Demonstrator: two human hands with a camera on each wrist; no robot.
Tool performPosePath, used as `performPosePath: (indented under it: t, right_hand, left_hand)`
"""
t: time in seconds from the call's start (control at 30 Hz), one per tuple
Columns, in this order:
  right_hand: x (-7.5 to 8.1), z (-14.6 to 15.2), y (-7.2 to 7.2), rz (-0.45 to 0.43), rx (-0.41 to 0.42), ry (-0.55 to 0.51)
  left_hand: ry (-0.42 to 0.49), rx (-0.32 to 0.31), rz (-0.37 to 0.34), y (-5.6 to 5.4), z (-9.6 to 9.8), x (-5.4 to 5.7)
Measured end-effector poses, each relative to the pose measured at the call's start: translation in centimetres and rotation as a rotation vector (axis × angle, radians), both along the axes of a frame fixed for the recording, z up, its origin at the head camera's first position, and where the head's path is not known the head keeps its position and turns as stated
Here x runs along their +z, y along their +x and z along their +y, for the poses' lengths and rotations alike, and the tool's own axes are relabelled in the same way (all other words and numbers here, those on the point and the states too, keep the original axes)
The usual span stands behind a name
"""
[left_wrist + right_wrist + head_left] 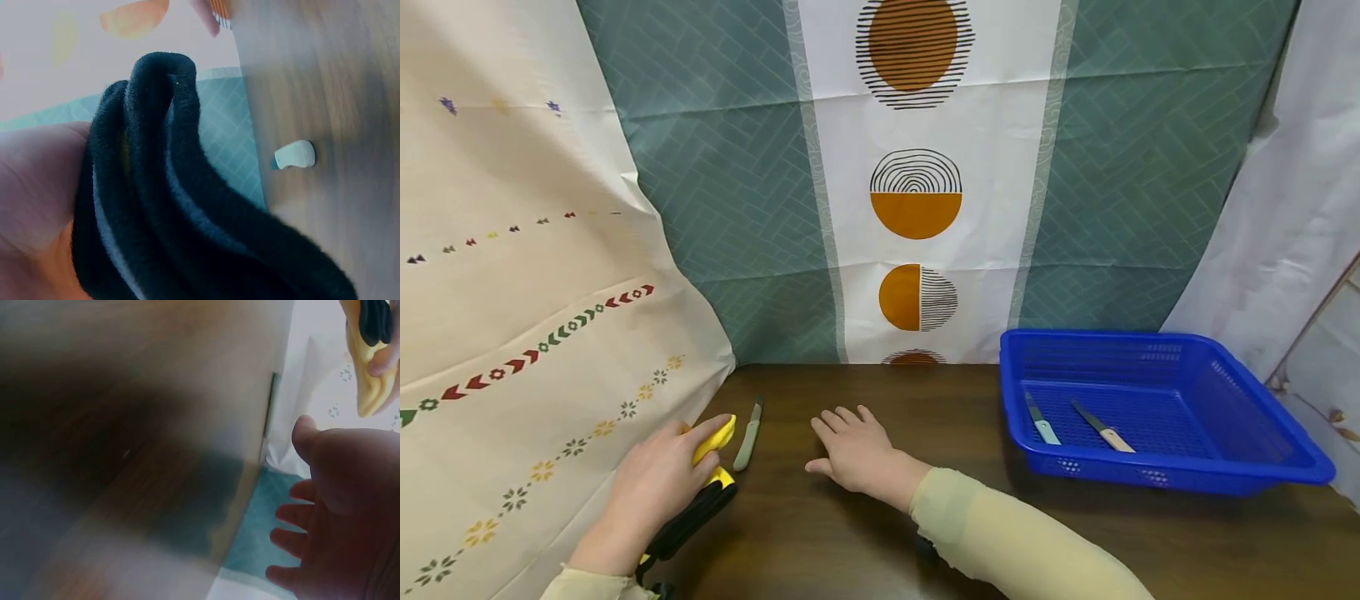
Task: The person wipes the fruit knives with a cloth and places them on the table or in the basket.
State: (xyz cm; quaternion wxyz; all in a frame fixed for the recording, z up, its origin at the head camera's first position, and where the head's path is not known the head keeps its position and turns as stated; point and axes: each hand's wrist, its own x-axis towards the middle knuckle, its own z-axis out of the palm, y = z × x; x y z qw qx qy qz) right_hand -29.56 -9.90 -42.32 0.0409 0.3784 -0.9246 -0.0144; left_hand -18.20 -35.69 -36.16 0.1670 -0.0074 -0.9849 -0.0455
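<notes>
My left hand (658, 479) grips a folded yellow-and-black cloth (718, 439), its fingers curled round it at the table's left side. In the left wrist view, thick black folds of the cloth fill the middle. Just right of the cloth lies a small knife (747, 444) with a pale green handle, blade pointing away from me. In the left wrist view only the knife's handle end (299, 154) shows clearly. My right hand (859, 454) is over the middle of the table, palm down, fingers spread and holding nothing.
A blue plastic basket (1157, 467) stands at the right of the brown wooden table (820, 550). Inside it lie a light-blue-handled knife (1045, 429) and a beige-handled knife (1115, 438). Patterned curtains (730, 208) hang behind the table and along its left.
</notes>
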Motion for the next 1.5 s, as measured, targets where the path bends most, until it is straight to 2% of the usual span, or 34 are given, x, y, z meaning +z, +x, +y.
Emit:
performPosePath:
  t: [0.3,0.67,0.93,1.2,1.5]
  right_hand:
    - [-0.5,-3.7,0.0,-0.044,0.064,0.031]
    - [-1.2,-7.5,1.4,-0.026,0.139,0.065]
    - [-2.5,-9.3,1.0,-0.041,0.171,0.061]
    - [-2.1,-10.0,1.0,-0.083,0.235,0.012]
    - [-2.3,-9.7,0.7,-0.036,0.249,0.059]
  left_hand:
    - [0.016,0.040,-0.031,0.4,-1.3,0.0]
    - [0.022,0.079,-0.045,1.4,-2.9,-0.5]
    - [0.042,0.105,-0.067,1.8,-3.7,-0.7]
    - [0.048,0.121,-0.084,1.9,-4.0,-0.7]
    - [0.054,0.114,-0.080,1.9,-4.0,-1.0]
